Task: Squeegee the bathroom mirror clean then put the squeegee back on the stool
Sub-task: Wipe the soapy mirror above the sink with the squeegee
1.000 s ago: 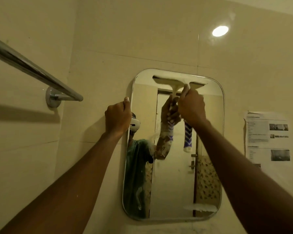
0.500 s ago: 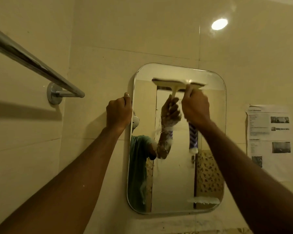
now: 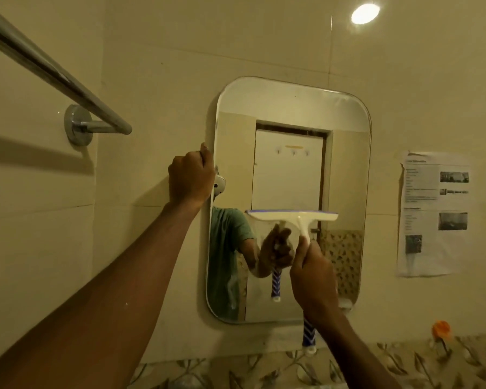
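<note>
A rounded rectangular mirror [image 3: 291, 113] hangs on the beige tiled wall. A white squeegee [image 3: 292, 216] with a blue rubber edge lies flat against the glass about halfway down, its blade level. My right hand [image 3: 313, 279] is shut on its handle, whose blue-and-white striped end sticks out below my wrist. My left hand [image 3: 190, 178] grips the mirror's left edge at mid height. The glass reflects a person's arm, the squeegee and a door. The stool is out of sight.
A chrome towel rail [image 3: 56, 77] juts from the left wall at upper left. Printed paper sheets [image 3: 432, 214] are stuck to the wall right of the mirror. An orange object [image 3: 441, 329] sits low right above a leaf-patterned tile band [image 3: 264, 369].
My right hand has drawn the squeegee down the glass from near the top to about the middle. The left hand has stayed on the mirror's left edge.
</note>
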Motion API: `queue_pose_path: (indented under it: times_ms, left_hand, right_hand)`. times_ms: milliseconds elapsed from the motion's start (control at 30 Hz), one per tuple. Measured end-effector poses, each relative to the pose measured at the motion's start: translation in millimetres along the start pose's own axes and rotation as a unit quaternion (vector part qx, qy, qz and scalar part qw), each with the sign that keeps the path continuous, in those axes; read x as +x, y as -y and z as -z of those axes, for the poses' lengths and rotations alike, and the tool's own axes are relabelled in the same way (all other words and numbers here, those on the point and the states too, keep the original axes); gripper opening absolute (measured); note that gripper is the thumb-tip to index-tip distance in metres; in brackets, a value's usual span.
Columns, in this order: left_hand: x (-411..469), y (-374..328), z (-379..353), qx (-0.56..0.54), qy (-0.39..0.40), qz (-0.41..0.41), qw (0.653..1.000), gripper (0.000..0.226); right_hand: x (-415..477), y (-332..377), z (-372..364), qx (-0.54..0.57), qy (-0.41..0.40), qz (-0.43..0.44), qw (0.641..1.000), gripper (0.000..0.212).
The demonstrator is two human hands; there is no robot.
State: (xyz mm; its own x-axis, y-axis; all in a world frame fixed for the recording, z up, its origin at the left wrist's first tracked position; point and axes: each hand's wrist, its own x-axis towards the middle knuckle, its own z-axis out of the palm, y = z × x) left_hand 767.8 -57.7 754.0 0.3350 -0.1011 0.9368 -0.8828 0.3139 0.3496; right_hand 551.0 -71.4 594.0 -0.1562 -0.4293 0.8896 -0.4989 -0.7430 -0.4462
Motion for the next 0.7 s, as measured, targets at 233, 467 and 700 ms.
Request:
queue_pose_path:
  times_ms: [233,467,700]
  left_hand:
    - [-29,11,2,0.016,0.021,-0.017,1.000,0.052]
    - [-57,20,2,0.018,0.016,-0.036,0.999,0.051]
    - [-74,22,4,-0.003,0.013,-0.013,1.000,0.055]
  right_hand:
    - [97,34,23,0.002,-0.015,0.022,1.000,0.042]
    - [-7,-12,9,-0.035,0.019,-0.028,0.999,0.042]
    - [-79,-26,18,-0.061,0.063,-0.079,0.993,0.038]
